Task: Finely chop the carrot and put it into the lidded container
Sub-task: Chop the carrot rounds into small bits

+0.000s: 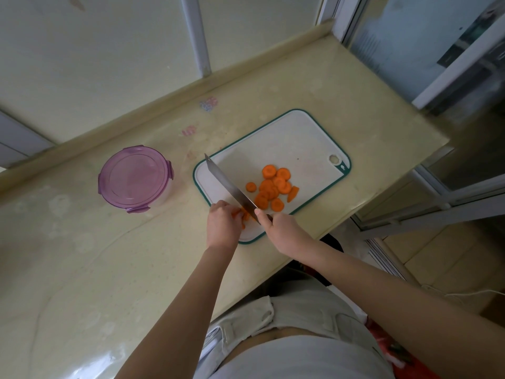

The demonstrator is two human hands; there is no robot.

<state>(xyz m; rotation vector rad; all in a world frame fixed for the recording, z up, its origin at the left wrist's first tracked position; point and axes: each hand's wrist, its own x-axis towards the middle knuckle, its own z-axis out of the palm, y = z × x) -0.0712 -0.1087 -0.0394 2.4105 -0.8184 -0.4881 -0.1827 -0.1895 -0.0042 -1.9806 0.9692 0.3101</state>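
Observation:
Several orange carrot slices (274,189) lie in a heap on the white cutting board (287,143) with a green rim. My left hand (222,225) curls over a small carrot piece (244,215) at the board's near end, mostly hiding it. My right hand (281,231) grips the handle of a cleaver (229,186), thumb against the blade's base. The blade stands on edge right beside my left fingers, over the carrot piece. A round container with a purple clip lid (134,177) sits closed on the counter, left of the board.
The beige counter (82,255) ends at a raised back ledge (169,97) under tiled wall. Its right edge drops off just beyond the board, by a window frame (451,69). The front edge runs close to my body.

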